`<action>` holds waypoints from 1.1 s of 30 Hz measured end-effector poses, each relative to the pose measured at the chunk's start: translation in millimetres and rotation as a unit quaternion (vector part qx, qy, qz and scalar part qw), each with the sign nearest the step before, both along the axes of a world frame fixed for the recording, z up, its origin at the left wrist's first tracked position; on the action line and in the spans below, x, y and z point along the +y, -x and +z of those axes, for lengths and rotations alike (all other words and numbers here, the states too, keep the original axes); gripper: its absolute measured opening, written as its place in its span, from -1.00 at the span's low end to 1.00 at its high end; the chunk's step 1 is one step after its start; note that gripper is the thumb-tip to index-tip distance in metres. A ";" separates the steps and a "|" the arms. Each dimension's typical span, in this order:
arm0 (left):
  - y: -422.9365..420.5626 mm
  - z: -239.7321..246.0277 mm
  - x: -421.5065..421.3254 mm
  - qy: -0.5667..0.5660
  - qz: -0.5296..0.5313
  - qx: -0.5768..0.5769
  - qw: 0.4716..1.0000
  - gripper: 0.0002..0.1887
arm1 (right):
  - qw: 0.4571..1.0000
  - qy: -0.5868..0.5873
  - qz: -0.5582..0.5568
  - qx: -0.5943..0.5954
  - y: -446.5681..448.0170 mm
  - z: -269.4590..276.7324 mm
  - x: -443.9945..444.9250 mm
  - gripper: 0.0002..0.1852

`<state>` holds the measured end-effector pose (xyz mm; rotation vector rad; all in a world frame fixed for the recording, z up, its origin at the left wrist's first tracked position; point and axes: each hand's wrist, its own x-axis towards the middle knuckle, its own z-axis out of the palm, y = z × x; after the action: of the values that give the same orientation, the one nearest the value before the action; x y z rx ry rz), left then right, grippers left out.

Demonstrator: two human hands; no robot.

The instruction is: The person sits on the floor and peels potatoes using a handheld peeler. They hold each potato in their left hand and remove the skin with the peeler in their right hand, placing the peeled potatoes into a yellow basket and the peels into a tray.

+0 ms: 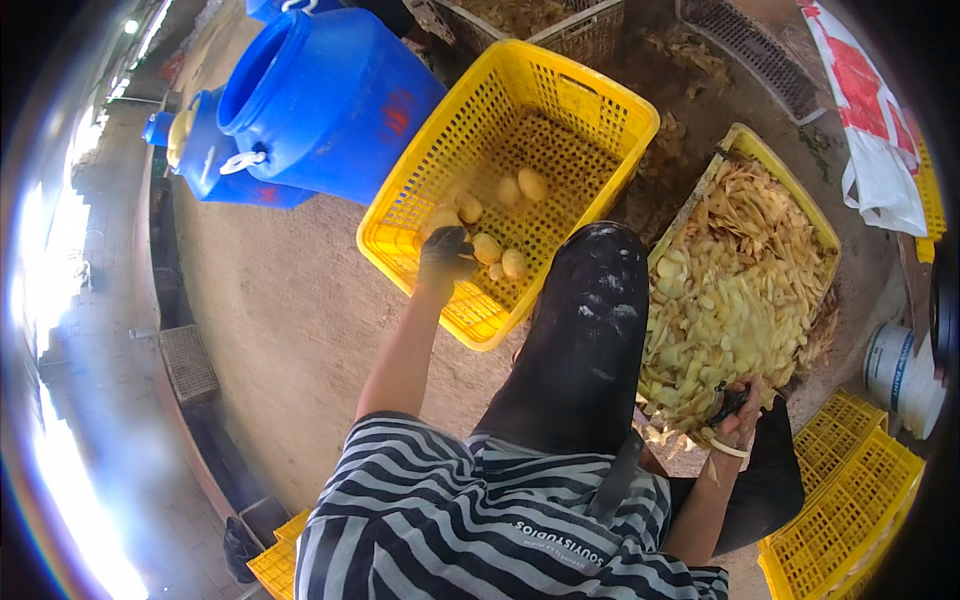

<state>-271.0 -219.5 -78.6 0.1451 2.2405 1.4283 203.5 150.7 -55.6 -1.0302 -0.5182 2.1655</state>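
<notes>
My left hand (448, 259), in a dark glove, reaches into the near end of a yellow plastic crate (420, 169). Several potatoes (487, 248) lie around it on the perforated bottom. The back of the glove hides the palm, so whether the fingers are around a potato is unclear. In my bare right hand (739, 412) is a dark hand tool (726, 403), apparently a peeler, its working end partly hidden. That hand is over the near end of a second yellow crate (823, 225), heaped with pale and brown peelings (739, 300).
Blue plastic barrels (337, 97) stand against the left of the potato crate. Beyond are a grey crate (581, 34) and scattered peelings. At right are a white paint bucket (900, 375), stacked yellow crates (847, 510) and a red-and-white bag (862, 112). My knee (600, 270) juts between the crates.
</notes>
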 end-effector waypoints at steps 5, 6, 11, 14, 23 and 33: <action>34.6 -39.3 53.1 0.342 -0.181 0.115 0.915 -0.53 | 0.997 -0.043 0.060 0.020 4.8 -0.5 -1.8 -0.43; 35.0 -29.1 77.6 0.409 -0.177 0.108 0.888 -0.52 | 0.998 -0.014 0.054 0.015 3.4 1.6 -0.8 -0.38; 62.1 -33.8 155.3 0.539 -0.346 0.064 0.765 -0.33 | 0.982 0.075 -0.048 -0.168 61.6 45.4 -11.0 -0.85; 95.4 -136.0 141.4 0.545 -0.311 0.126 0.768 -0.36 | 0.971 0.106 -0.056 -0.207 71.2 39.2 -6.3 -0.86; 103.3 -134.1 206.8 0.526 -0.310 0.142 0.779 -0.45 | 0.964 0.111 -0.030 -0.240 76.2 42.0 -8.0 -0.88; 114.9 -116.0 203.3 0.223 -0.077 -0.089 0.968 -0.38 | 0.932 0.074 -0.010 -0.354 99.3 49.6 -5.5 -0.91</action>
<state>-385.9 -16.2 -194.6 0.0381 2.2803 0.7960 104.2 145.2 -6.0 -1.9048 -0.6608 1.7831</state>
